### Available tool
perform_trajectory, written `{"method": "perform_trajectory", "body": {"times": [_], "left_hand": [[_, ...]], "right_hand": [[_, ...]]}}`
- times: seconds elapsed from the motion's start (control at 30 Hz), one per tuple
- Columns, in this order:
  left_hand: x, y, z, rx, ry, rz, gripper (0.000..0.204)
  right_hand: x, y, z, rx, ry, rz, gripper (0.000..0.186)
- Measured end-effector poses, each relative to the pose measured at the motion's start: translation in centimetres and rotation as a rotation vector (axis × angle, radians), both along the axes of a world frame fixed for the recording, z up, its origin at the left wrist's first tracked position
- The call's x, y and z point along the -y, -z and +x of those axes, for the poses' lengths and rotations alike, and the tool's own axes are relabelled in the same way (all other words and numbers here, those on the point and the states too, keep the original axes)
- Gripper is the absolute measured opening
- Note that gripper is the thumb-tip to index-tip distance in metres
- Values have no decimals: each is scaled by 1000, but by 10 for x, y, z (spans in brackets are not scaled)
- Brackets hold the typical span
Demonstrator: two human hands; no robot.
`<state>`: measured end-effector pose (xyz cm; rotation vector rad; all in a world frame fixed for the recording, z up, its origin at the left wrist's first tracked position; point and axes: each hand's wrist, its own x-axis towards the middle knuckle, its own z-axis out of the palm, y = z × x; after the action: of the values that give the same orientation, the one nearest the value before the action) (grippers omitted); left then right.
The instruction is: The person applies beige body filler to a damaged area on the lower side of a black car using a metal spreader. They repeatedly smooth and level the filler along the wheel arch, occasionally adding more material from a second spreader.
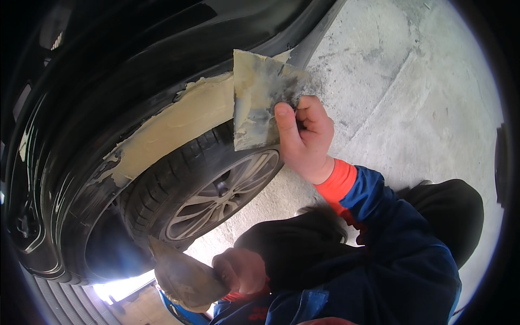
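Nearest, the R hand point(309, 138) was clamped on a thin, squarish spreader point(253, 100), thumb on its face near the lower R edge, fingers curled behind. The L hand point(244, 272), lower & well apart from it, was closed on the R end of a tan-smeared piece point(184, 277), prob. a mixing board; exact shape hard to tell.

The spreader stood in front of the wheel-arch edge of the black fender point(157, 76), hiding the upper R part of a tan paste strip point(176, 125); couldn't tell if the two touched. It looked light & fairly stiff, prob. w/ a bit of flex. Paste likely made its face slippery, so the R edge, opp. the smeared L one, seemed the best hold. The strip looked soft & easily marked, w/ ragged borders.

Beyond, the tyre point(154, 181) & multi-spoke rim point(230, 189) sat below the arch edge. Farthest, grey concrete floor point(401, 103) ran past the fender's far end, w/ dark smudges.
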<state>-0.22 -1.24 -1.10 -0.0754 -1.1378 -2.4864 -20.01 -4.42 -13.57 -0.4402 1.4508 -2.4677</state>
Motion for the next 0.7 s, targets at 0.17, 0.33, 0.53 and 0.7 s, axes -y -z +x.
{"method": "perform_trajectory", "body": {"times": [0.17, 0.33, 0.53, 0.7], "left_hand": [[3, 1, -1, -3, 41, 13, 28], [4, 1, -5, 3, 53, 12, 28], [4, 3, -8, 0, 51, 14, 27], [-1, 5, -8, 18, -26, 42, 19]], "right_hand": [[-3, 6, -4, 18, -4, 41, 15], [-1, 22, -11, 63, -9, 48, 16], [4, 41, -18, 155, -10, 4, 15], [0, 55, -29, 245, -45, 74, 14]]}}
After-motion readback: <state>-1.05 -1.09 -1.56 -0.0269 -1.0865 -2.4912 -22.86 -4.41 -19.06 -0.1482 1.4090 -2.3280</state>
